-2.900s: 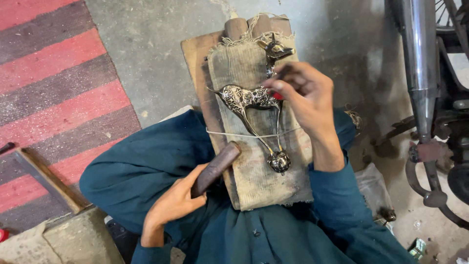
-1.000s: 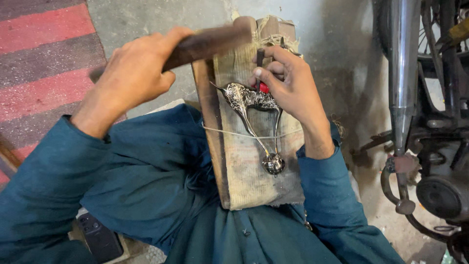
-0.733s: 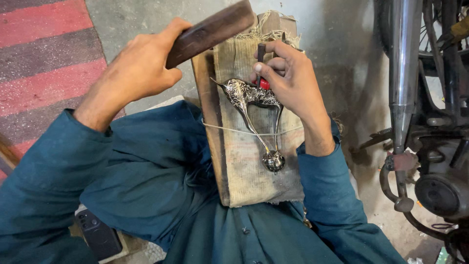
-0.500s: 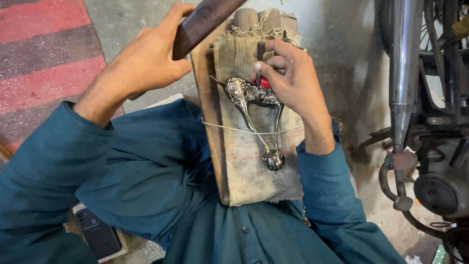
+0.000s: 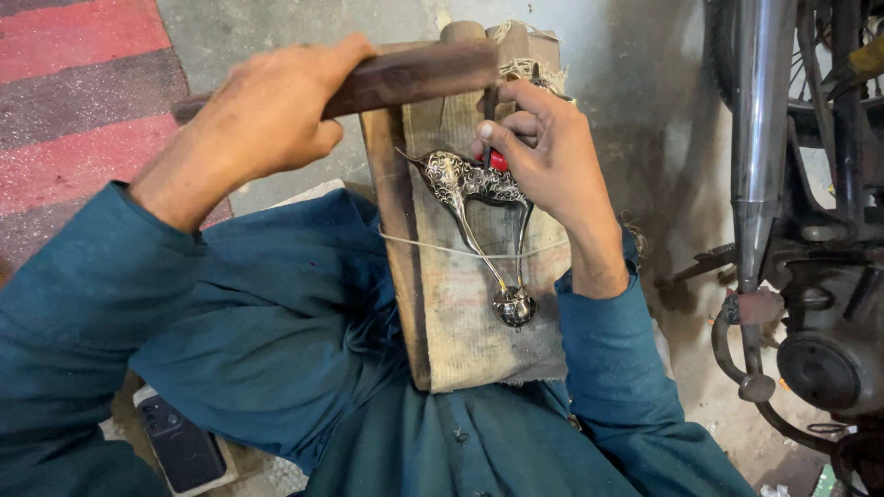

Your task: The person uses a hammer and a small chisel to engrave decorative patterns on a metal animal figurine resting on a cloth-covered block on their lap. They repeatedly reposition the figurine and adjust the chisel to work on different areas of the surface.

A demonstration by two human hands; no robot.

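Silver metal gleams at the middle of the scene: an ornate, engraved metal piece with two thin stems ending in a small round bulb lies on a cloth-wrapped wooden block, held down by a thin string stretched across the block. The block rests on the person's lap and runs from near to far.

The left hand is clenched around a dark wooden mallet, which lies crosswise above the far end of the block, its head just over the top of a thin punch tool with a red grip. The right hand pinches that tool upright, fingertips bunched around it, the tip set on the far part of the metal piece (the exact contact point is hidden by the fingers).

Teal sleeves cover both arms. A dark phone lies at the near left beside the knee. On the left the floor shows a red and grey striped mat; on the right stands a motorcycle, its chrome exhaust pipe running near to far.
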